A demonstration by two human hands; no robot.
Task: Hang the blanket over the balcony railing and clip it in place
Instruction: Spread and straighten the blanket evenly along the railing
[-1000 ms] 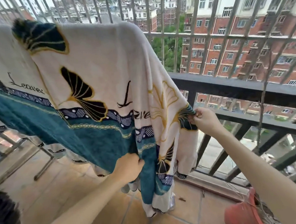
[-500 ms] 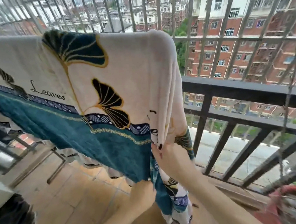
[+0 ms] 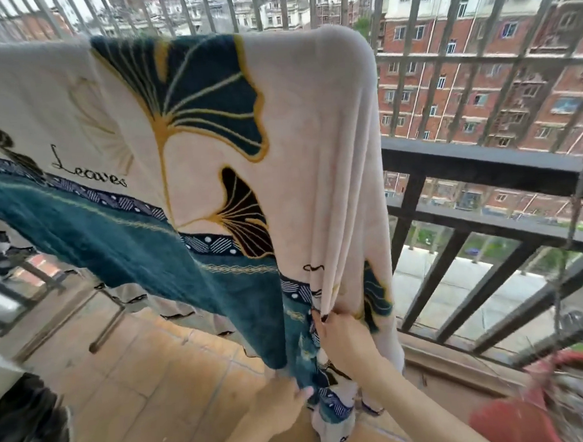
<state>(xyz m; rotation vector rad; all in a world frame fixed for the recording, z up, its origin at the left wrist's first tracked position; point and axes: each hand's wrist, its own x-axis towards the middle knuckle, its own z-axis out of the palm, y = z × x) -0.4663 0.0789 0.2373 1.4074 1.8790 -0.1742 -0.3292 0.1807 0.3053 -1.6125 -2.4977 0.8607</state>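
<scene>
Both our bare arms reach forward from the bottom of the view. Our right hand (image 3: 341, 334) is the higher one, its fingertips pinching a gathered fold of the blanket (image 3: 312, 134). Our left hand (image 3: 283, 409) is lower, just left of the right forearm, with its fingers curled round the blanket's hanging edge.

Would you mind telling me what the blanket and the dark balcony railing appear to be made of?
The blanket looks like soft plush fleece, matte and fuzzy; it falls in loose folds. The railing appears to be metal painted matte black, judging by its straight, flat bars.
</scene>
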